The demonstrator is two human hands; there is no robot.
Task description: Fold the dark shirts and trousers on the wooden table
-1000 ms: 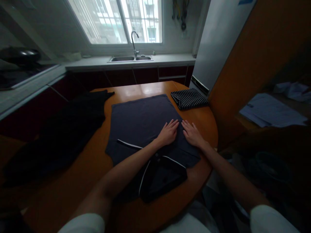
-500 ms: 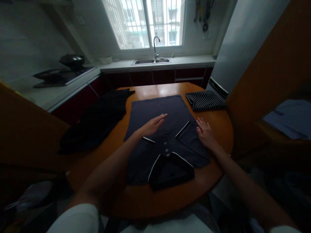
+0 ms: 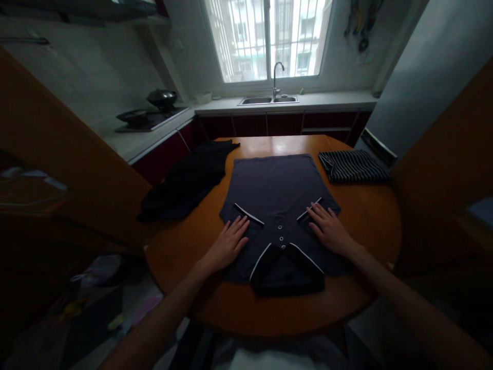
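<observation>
A dark blue-grey polo shirt (image 3: pixel 275 185) lies front up on the wooden table, its black, white-edged collar (image 3: pixel 265 280) towards me. Both short sleeves are folded inward over the front, their cuffs slanting on either side of the buttons. Spread flat, my left hand (image 3: pixel 227 244) rests on the left sleeve just below its cuff. On the other side, my right hand (image 3: pixel 329 228) lies open on the right sleeve, with its fingertips over the white-striped cuff. Neither hand grips the cloth.
A black garment (image 3: pixel 188 180) hangs partly over the left side of the table (image 3: pixel 385 216). At the far right lies a folded black-and-white striped garment (image 3: pixel 354 166). Beyond stand a counter with a sink (image 3: pixel 257 101) and a stove with a wok (image 3: pixel 162 98).
My left hand has moved from above the shirt's middle down to the left sleeve. The right hand has shifted inward onto the right cuff. The view has swung left.
</observation>
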